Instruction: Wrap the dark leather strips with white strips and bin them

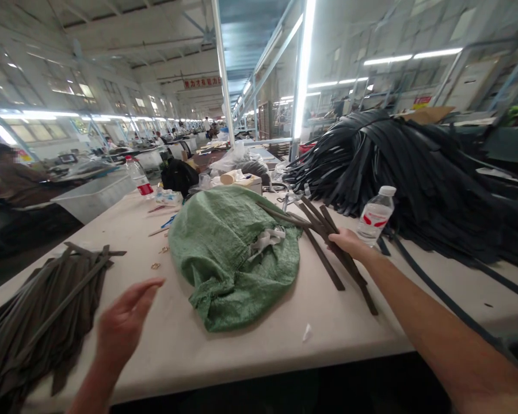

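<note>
The R hand [349, 242] has its fingers closed round a few dark strips [349, 264] on the R side of the desk [250, 359], thumb side facing far. The strips sit in a loose fan: near ends splay onto the desk, some far ends overlap the R edge of the green sack [224, 230]. The L hand [132, 307] is narrow, fingers bunched, just near of two small metal rings [155, 265]; it's blurred, so can't tell if there's anything btwn the fingertips.

For a clean hold, the person should prob. gather the fan into one flat bunch, w/ the grip about mid-length; as is, the outer strips look likely to slip. Squaring the ends on the desk w/ L hand support would help, ASAP, before any carrying. Best lift straight up first, b/c far ends could drag on the sack or catch its white bit [267, 238].

Main hazard: the clear bottle [374, 218] right beside the R wrist; can't tell if they touch. A sideways elbow swing could tip it, so fwd/up is safer. Also worth not mixing these w/ the brownish bundle [54, 310] at near L or the black pile [392, 155] at far R.
</note>
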`<action>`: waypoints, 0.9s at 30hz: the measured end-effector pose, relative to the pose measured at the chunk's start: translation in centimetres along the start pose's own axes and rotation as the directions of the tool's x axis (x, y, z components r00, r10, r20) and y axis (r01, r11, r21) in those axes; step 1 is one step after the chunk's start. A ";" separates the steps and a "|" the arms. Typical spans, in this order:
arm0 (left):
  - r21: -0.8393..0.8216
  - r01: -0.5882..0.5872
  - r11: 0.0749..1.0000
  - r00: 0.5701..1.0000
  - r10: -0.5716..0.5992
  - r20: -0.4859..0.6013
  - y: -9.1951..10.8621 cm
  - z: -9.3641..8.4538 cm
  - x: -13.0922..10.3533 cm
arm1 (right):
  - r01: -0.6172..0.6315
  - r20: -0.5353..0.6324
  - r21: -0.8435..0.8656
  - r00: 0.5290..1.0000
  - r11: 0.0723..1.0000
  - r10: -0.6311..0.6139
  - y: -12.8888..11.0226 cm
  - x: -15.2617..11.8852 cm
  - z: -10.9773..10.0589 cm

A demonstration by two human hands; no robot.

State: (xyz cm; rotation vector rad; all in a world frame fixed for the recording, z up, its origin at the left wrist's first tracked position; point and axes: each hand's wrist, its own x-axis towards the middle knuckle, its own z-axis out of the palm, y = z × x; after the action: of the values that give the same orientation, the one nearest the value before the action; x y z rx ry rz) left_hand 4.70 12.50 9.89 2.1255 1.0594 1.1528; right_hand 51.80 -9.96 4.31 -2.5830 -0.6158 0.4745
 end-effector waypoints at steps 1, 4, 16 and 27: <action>-0.060 -0.068 0.996 0.991 0.074 0.111 0.5 2.6 0.5 | 0.014 -0.003 0.025 1.000 1.000 -0.014 0.4 -0.3 -0.2; -0.134 -0.258 0.957 0.859 0.290 0.422 3.2 10.8 1.7 | 0.033 -0.031 0.048 0.999 0.998 -0.031 1.7 -1.2 -1.0; 0.209 -0.296 0.932 0.813 0.131 0.567 7.0 25.1 5.2 | 0.012 -0.226 0.131 0.974 0.991 0.018 2.6 -5.1 -3.3; -0.483 0.381 0.788 0.863 -0.117 0.491 5.8 16.0 0.1 | -0.127 0.185 0.928 0.973 0.351 -0.138 5.3 -18.4 -0.9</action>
State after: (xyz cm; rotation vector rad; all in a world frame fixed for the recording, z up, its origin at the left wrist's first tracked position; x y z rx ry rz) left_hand 20.70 8.33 5.75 1.5864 0.6538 0.6842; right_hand 38.49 -23.58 6.54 -1.3744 -0.2518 0.8382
